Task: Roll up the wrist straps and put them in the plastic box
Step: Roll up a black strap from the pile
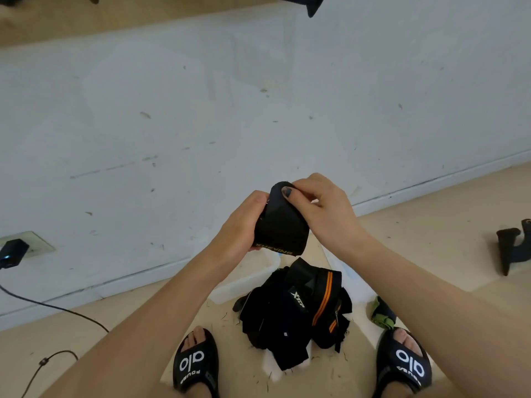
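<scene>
One black wrist strap (pixel 283 225) is held in the air above the floor (pixel 431 225), partly wound into a roll; the rolling step is judged unfinished. A heap of unrolled straps (pixel 296 308) is seen on the floor between the feet, so most of the work is judged to remain. The plastic box (pixel 244 280) is partly hidden behind the forearms; no strap can be seen in it. The left hand (pixel 244 222) is closed around the roll's side; the right hand (pixel 321 208) is pinched on its top edge, thumb pressed flat.
</scene>
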Available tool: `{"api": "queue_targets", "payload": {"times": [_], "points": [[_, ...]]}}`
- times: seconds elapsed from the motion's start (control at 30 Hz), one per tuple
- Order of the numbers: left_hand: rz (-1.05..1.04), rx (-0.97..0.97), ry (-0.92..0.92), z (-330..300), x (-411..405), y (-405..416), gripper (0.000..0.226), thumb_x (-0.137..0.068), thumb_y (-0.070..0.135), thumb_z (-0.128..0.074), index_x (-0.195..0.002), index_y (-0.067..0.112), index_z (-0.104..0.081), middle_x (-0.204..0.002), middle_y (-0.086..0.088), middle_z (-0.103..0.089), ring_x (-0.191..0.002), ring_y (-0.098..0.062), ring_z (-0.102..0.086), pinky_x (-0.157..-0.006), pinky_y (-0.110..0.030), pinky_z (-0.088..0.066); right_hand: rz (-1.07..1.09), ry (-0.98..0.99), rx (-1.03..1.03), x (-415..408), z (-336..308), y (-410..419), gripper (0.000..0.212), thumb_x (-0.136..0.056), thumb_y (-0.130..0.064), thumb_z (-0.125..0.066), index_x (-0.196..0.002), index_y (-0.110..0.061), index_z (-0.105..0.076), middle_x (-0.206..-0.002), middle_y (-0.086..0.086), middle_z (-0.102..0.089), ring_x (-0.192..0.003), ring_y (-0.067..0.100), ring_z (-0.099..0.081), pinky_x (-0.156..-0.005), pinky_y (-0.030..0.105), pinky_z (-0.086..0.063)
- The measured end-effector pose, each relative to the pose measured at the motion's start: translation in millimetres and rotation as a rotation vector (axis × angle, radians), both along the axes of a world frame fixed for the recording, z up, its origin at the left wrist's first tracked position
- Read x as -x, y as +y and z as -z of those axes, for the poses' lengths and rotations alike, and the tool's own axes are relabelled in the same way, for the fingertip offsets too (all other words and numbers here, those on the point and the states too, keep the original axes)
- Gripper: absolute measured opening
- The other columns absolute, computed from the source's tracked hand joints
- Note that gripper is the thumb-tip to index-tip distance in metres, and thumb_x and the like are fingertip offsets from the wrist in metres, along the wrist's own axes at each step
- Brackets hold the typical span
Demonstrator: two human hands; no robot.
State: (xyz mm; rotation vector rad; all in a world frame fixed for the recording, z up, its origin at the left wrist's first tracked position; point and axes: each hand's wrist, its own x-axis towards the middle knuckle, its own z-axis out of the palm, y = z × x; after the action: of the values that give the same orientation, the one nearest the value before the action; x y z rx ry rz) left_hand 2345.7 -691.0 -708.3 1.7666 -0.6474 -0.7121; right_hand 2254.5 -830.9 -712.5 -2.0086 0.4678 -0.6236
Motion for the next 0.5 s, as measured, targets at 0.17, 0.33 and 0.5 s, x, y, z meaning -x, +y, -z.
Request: {"api": "queue_targets", "payload": {"times": [0.17, 0.33, 0.5], "points": [[0.056, 0.111, -0.045, -3, 6, 5, 0.012, -0.106, 0.031, -0.05, -0.101, 0.025, -0.06, -0.078, 0.017, -0.061, -0.066, 0.005, -0.06, -0.056, -0.011, -0.045, 0.019, 0.007, -0.298, -2, 6, 11, 0.03, -0.104, -0.025, -0.058, -0.082, -0.009, -0.071, -0.08, 0.001, -0.063, -0.077, 0.016, -0.059, -0.073, 0.028, -0.045], [0.053, 0.138, -0.056, -2, 8, 4, 0.008, -0.103, 0.023, -0.056, -0.11, 0.024, -0.057, -0.094, 0.007, -0.063, -0.078, 0.002, -0.063, -0.064, -0.011, -0.048, 0.035, -0.018, -0.595, -5, 8, 21, 0.03, -0.103, -0.019, -0.056, -0.074, -0.013, -0.065, -0.068, -0.002, -0.057, -0.069, 0.015, -0.054, -0.066, 0.029, -0.043], [0.055, 0.148, -0.06, 0, 8, 0, 0.025, -0.104, 0.017, -0.053, -0.119, 0.035, -0.044, -0.113, -0.005, -0.059, -0.093, -0.013, -0.064, -0.071, -0.017, -0.051, 0.142, -0.04, -0.739, -8, 7, 23, 0.016, -0.099, -0.012, -0.058, -0.095, -0.016, -0.073, -0.096, 0.006, -0.071, -0.091, 0.024, -0.068, -0.084, 0.045, -0.058]]}}
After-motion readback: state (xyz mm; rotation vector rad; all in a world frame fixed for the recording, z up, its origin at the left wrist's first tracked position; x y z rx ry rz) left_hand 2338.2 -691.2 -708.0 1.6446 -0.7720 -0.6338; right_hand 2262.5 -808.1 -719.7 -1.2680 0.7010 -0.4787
